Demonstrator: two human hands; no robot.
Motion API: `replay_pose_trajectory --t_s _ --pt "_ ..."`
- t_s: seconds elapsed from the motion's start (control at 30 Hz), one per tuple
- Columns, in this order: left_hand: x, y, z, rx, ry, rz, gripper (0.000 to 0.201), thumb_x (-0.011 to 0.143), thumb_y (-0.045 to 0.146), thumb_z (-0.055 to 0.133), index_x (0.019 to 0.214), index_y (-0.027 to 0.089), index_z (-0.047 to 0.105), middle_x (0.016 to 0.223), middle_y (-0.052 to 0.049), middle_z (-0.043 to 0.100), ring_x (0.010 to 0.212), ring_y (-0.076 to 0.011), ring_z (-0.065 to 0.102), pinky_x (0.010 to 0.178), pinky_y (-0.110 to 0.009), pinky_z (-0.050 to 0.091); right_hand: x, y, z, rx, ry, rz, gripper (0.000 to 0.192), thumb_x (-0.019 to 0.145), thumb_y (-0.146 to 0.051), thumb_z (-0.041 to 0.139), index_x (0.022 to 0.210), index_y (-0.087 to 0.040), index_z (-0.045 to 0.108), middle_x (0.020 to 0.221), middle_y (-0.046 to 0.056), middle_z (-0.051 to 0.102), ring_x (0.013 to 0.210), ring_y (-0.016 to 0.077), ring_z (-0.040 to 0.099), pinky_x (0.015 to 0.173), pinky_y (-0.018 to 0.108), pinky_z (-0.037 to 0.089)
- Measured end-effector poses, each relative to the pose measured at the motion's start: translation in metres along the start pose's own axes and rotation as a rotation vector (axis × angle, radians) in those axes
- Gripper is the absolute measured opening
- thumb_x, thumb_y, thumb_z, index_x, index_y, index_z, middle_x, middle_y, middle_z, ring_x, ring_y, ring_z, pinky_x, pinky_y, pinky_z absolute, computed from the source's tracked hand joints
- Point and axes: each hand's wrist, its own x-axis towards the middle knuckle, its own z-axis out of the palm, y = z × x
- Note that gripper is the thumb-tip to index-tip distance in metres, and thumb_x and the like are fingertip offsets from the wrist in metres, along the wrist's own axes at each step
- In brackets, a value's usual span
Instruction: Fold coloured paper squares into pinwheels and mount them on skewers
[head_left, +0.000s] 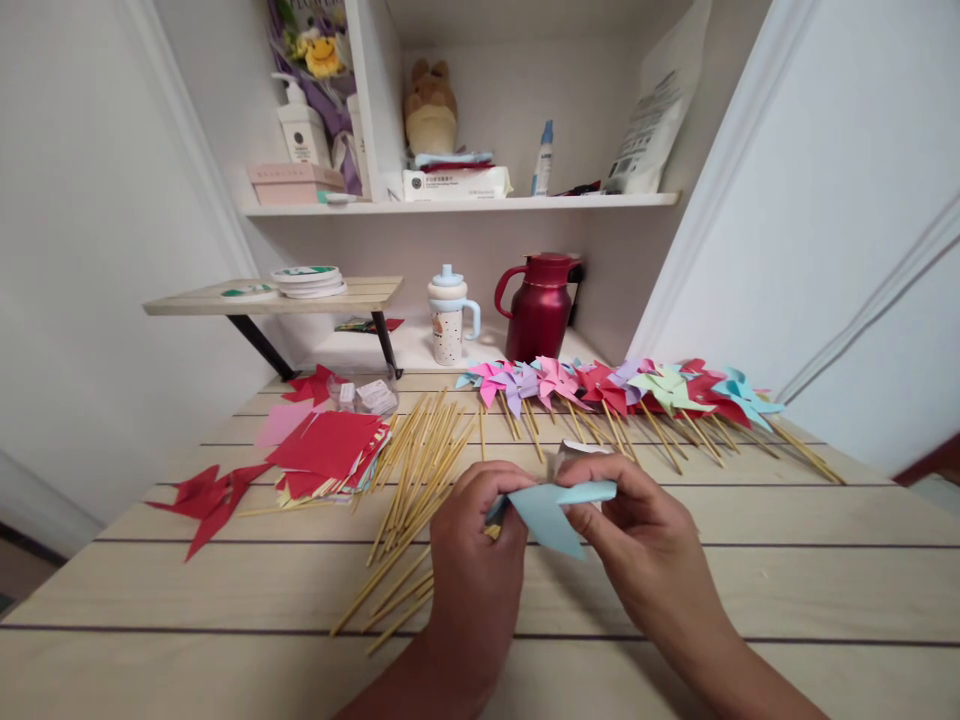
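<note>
My left hand (472, 555) and my right hand (637, 540) both pinch a light blue piece of paper (551, 512), partly folded, just above the wooden table (787, 580). The left fingers grip its left corner, the right fingers hold its upper right flap. A pile of thin wooden sticks (416, 480) lies fanned out to the left of my hands. A row of finished paper pinwheels (622, 390) on sticks lies beyond my hands.
A stack of red paper squares (326, 450) and loose red cut pieces (210, 495) lie at left. A small clear box (364, 395), a sippy cup (448, 320) and a red jug (541, 305) stand at the back. Shelves (457, 203) hang above.
</note>
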Motion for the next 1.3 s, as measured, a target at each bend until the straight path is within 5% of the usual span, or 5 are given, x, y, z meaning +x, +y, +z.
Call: replay_pose_trajectory --t_s 0.33,0.5,0.77,1.07,1.3 --pt "0.005 -0.001 -0.001 0.021 0.004 0.066 0.020 0.075 0.004 0.062 0.074 0.022 0.071 0.081 -0.001 0.073 0.078 -0.0160 0.068 0.072 -0.026 0.053 -0.001 -0.001 0.003 0.040 0.043 0.035 0.004 0.081 -0.026 0.070 0.084 -0.025 0.068 0.081 0.002 0.067 0.069 0.0166 0.059 0.060 0.028 0.046" --pt "0.004 -0.003 0.000 0.061 0.005 0.052 0.016 0.078 0.008 0.062 0.075 0.022 0.069 0.082 -0.002 0.070 0.081 -0.0165 0.066 0.074 -0.028 0.052 0.002 0.004 0.007 0.159 0.055 0.175 0.009 0.078 -0.026 0.073 0.084 -0.024 0.068 0.079 0.001 0.067 0.067 0.0162 0.058 0.058 0.027 0.047" --pt "0.010 -0.004 0.001 0.138 0.042 -0.118 0.011 0.073 0.013 0.067 0.069 0.021 0.072 0.092 -0.004 0.065 0.091 -0.0192 0.063 0.082 -0.032 0.050 0.006 0.011 0.010 0.293 0.046 0.267 0.015 0.075 -0.027 0.078 0.085 -0.022 0.067 0.076 0.000 0.065 0.065 0.0141 0.057 0.059 0.026 0.048" --pt "0.016 -0.001 -0.003 -0.004 -0.062 -0.392 0.011 0.076 0.023 0.066 0.068 0.019 0.072 0.064 0.000 0.063 0.060 -0.0136 0.056 0.057 -0.024 0.045 0.009 0.012 0.013 0.323 0.065 0.296 0.025 0.068 -0.034 0.084 0.080 -0.020 0.067 0.071 0.000 0.065 0.064 0.0144 0.058 0.057 0.026 0.049" --pt "0.014 -0.007 -0.002 0.044 0.039 -0.352 0.011 0.071 0.021 0.073 0.061 0.019 0.069 0.065 0.002 0.061 0.062 -0.0132 0.056 0.060 -0.025 0.045 0.008 0.015 0.015 0.349 0.052 0.302 0.026 0.068 -0.034 0.084 0.082 -0.021 0.066 0.070 -0.002 0.066 0.064 0.0136 0.059 0.058 0.026 0.050"
